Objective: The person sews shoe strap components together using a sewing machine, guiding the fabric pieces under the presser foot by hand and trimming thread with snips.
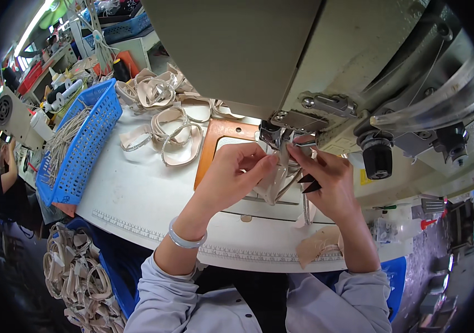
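A beige strap-like piece (273, 186) lies under the needle area of the sewing machine (278, 133). My left hand (228, 177) is closed at its left side, thumb and forefinger pinched at the beige piece's edge. My right hand (328, 180) is closed on the other side, its fingertips by the presser foot. Two black pointed ends of a small hand tool (311, 184) stick out from that hand; whether it is snips or tweezers I cannot tell. The fingers and machine head partly hide the stitching spot. An orange-brown plate (209, 152) lies left of the needle.
Looped beige straps (178, 136) are heaped on the white table (120, 191), left of the machine. A blue basket (95, 141) holds thin cords. More straps (76, 272) hang at lower left. A beige scrap (317, 247) lies at the front edge. A person (6, 172) sits far left.
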Motion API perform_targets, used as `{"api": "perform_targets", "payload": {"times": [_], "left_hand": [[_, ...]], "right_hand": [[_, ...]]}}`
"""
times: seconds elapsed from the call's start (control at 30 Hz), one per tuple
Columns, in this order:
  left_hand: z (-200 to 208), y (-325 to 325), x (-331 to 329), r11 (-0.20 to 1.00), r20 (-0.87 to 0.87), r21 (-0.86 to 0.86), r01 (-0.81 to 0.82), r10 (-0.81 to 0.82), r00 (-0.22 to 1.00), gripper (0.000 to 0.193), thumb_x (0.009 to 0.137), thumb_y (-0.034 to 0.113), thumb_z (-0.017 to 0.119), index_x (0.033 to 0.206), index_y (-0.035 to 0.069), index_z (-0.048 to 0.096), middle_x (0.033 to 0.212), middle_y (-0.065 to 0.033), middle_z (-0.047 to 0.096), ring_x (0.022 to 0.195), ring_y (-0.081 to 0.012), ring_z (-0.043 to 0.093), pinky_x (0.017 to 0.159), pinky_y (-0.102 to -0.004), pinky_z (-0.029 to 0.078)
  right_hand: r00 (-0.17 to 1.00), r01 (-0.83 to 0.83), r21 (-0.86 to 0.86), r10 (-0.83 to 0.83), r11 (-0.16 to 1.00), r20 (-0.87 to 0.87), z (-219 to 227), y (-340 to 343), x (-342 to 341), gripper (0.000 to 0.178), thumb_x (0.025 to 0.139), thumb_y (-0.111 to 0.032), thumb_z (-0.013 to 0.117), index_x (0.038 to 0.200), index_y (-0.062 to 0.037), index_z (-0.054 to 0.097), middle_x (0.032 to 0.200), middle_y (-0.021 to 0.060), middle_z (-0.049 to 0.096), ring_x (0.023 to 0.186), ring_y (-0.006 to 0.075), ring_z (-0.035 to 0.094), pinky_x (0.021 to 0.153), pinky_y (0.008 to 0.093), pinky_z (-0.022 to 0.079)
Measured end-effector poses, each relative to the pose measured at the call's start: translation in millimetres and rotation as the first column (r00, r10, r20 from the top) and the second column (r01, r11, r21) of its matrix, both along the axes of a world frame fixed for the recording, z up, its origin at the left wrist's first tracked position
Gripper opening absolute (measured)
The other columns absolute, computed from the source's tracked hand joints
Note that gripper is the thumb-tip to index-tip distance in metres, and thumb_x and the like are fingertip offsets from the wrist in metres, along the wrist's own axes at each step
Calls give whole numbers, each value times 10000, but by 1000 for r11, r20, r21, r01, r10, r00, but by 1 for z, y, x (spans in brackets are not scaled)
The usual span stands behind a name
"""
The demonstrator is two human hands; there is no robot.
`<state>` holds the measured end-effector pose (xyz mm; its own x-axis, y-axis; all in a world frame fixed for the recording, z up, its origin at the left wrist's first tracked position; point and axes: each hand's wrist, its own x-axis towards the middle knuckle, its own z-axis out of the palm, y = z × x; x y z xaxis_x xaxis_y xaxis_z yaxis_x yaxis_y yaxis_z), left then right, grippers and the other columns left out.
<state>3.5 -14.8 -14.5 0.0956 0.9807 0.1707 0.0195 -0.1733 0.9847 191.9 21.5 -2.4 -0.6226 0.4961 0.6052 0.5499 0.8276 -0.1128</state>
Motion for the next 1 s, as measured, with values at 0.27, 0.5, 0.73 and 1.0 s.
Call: {"api": "perform_targets", "payload": {"times": [0.27, 0.5, 0.73, 1.0], "left_hand": [[-5, 3, -1, 995, -3, 95, 2, -2, 1000, 220, 834, 149, 535, 751, -54, 555, 615, -1, 534, 557, -24, 471, 468, -183, 365], [2, 7, -2, 998, -7, 62, -18, 18, 1000, 196, 836, 139, 528, 773, -46, 544, 598, 6, 513, 548, -23, 457, 460, -183, 354], [2, 9, -3, 996, 13, 91, 10, -11, 1000, 146, 838, 114, 517, 804, -29, 519, 599, 17, 489, 544, -18, 450, 451, -184, 343], [5, 13, -4, 997, 6, 80, -20, 20, 1000, 95, 825, 82, 525, 808, -11, 519, 641, 13, 513, 559, -22, 475, 473, -182, 360]], "right_hand": [[998, 31, 39, -33, 999, 51, 5, -1, -2, 627, 472, 32, 580, 1078, -132, 579, 694, 62, 516, 515, 184, 474, 503, 298, 415], [996, 65, 14, -65, 998, 68, 7, 2, 1, 592, 496, 65, 554, 1059, -114, 584, 740, 67, 542, 526, 187, 482, 511, 286, 418], [986, -96, 7, 96, 995, -135, -1, -7, -5, 562, 487, 55, 551, 1028, -91, 596, 839, 71, 573, 519, 149, 504, 504, 269, 428], [999, 31, -12, -30, 999, 12, 8, -5, -4, 559, 494, 63, 553, 1027, -99, 605, 771, 68, 568, 492, 166, 497, 503, 267, 426]]}}
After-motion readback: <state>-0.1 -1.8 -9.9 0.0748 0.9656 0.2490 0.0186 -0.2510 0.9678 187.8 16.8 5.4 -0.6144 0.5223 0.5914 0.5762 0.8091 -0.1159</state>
